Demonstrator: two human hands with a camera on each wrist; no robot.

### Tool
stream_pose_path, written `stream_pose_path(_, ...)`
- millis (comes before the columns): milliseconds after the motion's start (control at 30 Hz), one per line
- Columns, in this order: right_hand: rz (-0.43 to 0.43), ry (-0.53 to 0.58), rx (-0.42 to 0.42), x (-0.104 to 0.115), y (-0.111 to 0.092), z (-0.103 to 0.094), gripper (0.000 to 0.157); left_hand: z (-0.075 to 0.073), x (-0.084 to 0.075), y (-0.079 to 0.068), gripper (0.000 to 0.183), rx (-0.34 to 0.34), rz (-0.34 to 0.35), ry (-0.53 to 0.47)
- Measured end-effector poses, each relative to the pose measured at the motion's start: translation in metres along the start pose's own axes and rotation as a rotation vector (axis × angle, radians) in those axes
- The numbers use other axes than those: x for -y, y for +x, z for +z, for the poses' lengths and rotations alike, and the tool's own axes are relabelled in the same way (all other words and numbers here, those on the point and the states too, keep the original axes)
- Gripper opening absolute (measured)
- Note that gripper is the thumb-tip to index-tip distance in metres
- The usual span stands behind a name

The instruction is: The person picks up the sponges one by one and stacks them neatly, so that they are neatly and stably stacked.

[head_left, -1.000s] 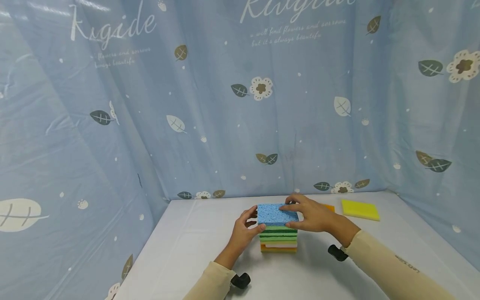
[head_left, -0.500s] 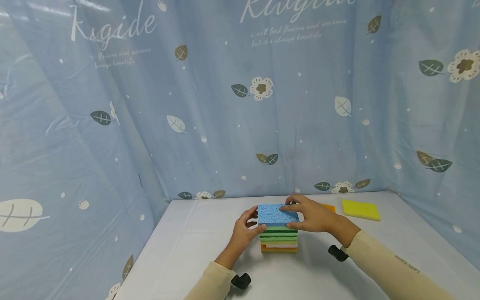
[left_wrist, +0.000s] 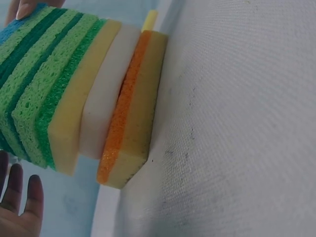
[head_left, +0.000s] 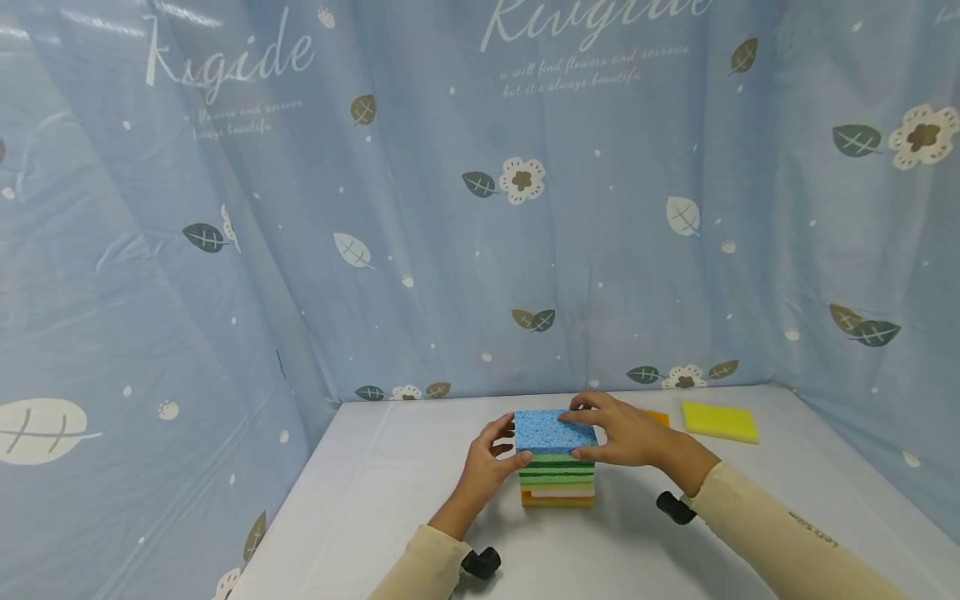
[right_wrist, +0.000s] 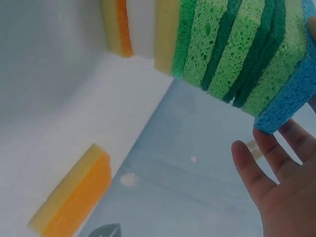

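A neat stack of sponges stands on the white table, with a speckled blue sponge (head_left: 542,431) on top. My left hand (head_left: 486,467) holds its left end, thumb at the front corner and fingers around the back. At the right end, my right hand (head_left: 628,431) grips the same sponge, thumb on the front edge, index finger over the top and other fingers behind. Below lie several green sponges (right_wrist: 242,54) with dark green layers, then a pale yellow layer (left_wrist: 79,94) and a white one (left_wrist: 106,103). An orange and yellow sponge (left_wrist: 140,103) forms the base.
A bright yellow sponge (head_left: 720,422) lies at the back right of the table (head_left: 390,483). Beside it an orange and yellow sponge (right_wrist: 79,192) is mostly hidden behind my right hand in the head view. A blue patterned curtain (head_left: 420,208) encloses the table.
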State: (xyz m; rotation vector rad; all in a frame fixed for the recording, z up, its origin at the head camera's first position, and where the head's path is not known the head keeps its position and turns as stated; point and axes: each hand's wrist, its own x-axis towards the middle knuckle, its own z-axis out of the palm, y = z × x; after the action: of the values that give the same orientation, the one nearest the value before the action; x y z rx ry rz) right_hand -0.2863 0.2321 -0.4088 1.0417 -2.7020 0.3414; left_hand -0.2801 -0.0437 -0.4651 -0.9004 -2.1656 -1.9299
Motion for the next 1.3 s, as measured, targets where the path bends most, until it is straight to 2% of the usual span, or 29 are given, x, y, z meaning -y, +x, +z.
stream_pose_path(300,0.041,0.003,0.005,-0.001,-0.005,-0.001,0.069,-0.001,0.001,0.000,0.069,0.004,0.003,-0.012)
stream_pose_path(400,0.075,0.037,0.015,-0.003,-0.008,-0.003,0.071,0.000,0.001,0.000,0.068,0.008,0.013,-0.028)
stream_pose_path(600,0.135,0.078,0.009,-0.011,-0.023,-0.005,0.078,0.002,-0.002,0.000,0.072,0.008,0.012,-0.031)
stream_pose_path(933,0.170,0.080,-0.023,-0.029,-0.046,0.001,0.083,0.001,0.001,0.000,0.070,-0.013,0.002,-0.041)
stream_pose_path(1200,0.289,0.064,0.012,-0.054,-0.060,0.012,0.077,0.001,0.001,0.000,0.072,-0.006,0.018,-0.010)
stream_pose_path(1300,0.313,0.061,0.010,-0.065,-0.065,0.018,0.072,0.002,0.009,0.001,0.071,-0.007,0.021,-0.016)
